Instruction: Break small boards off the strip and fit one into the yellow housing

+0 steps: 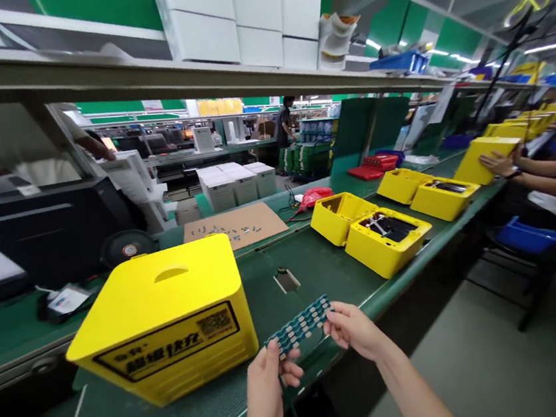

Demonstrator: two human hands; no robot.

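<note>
Left hand and right hand pinch a green circuit-board strip — one end each.

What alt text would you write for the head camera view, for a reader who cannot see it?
The left hand and right hand hold a long green circuit board strip by its ends above a green workbench. A large yellow casing stands at left, open yellow casings lie ahead, and a co-worker's hand touches another at right.

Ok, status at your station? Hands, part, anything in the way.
Left hand and right hand holding a green circuit board strip, one at each end. Yellow housing on the bench to the left, apart from the strip.
</note>
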